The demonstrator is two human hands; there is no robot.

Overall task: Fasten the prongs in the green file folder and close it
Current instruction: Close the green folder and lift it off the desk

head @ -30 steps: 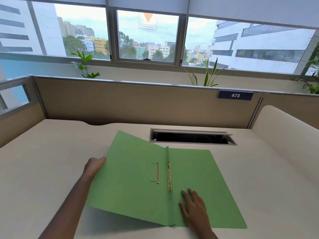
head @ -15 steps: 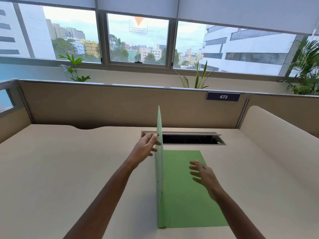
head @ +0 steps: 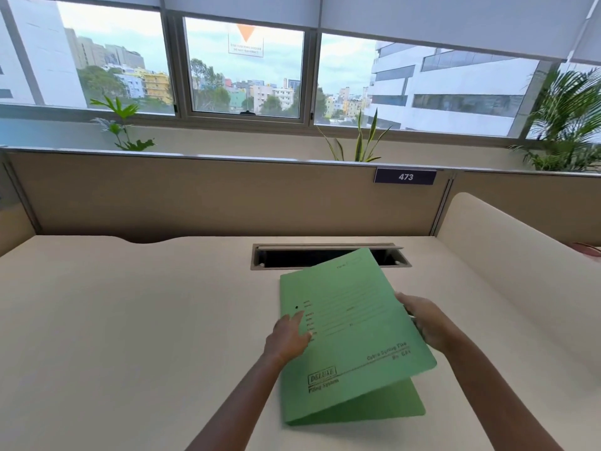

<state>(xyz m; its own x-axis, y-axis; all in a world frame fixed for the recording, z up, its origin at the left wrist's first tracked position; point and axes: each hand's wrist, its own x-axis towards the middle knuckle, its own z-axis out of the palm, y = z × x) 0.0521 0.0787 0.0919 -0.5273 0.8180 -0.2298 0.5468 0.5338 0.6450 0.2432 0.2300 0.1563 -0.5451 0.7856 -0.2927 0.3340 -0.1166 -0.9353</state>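
The green file folder (head: 351,333) lay on the beige desk (head: 130,320), right of centre, roughly 5 o'clock from the middle of the view; spine along its left edge, running from 12 to 6 o'clock; front cover not fully down, hinged at the spine and raised at the right edge, a wedge gap open toward 3 o'clock; back cover flat on the desk, its corner showing at 5 o'clock under the lifted cover; prongs hidden under the cover, cannot tell whether they were fastened. Cover print faced up: "DELUXE" box near the 7 o'clock corner, ruled lines across the upper half.

Left hand (head: 287,336) lay on the cover at its 9 o'clock side, near the spine; fingers together, flat against the card, not pinching. Right hand (head: 426,320) was at the cover's 3 o'clock edge; fingers curled over that free edge, apparently gripping it, thumb side hidden so the exact pinch was unclear.

Cable slot (head: 328,255) sat in the desk at 12 o'clock of the folder, the cover's far corner overlapping it in view; partition (head: 227,196) behind, with tag "473" (head: 405,176) at 1 o'clock.
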